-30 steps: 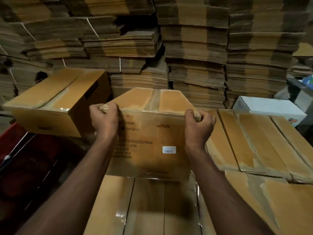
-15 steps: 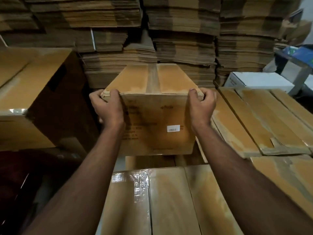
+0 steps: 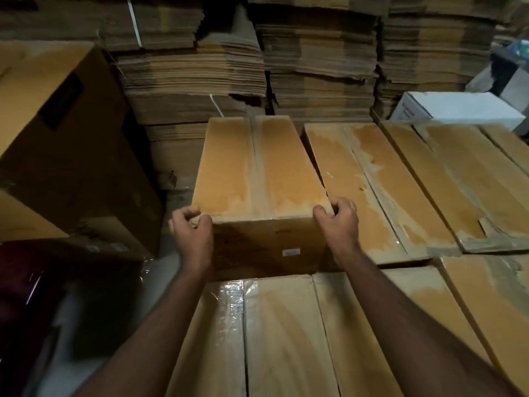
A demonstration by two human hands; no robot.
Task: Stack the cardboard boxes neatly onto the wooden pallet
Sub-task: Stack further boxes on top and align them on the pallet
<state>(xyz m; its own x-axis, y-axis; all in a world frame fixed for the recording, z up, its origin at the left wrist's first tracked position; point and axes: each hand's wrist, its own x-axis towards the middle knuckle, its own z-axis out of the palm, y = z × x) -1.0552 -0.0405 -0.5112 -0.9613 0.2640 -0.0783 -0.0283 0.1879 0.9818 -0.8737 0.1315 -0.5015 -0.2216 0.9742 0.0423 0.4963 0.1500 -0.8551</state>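
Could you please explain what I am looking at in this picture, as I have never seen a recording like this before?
There is no machine here: a person wears a camera on the head, so the single view looks forward and down along their own bare arms. The left hand and right hand each grip a near top corner of a taped cardboard box, with the fingers curled over its edge. That box sits in line with a row of similar sealed boxes to its right, and more boxes lie closer to the camera. Behind stand tall piles of flattened cardboard, with a white box far right. A larger brown box stands at the left. No pallet shows.
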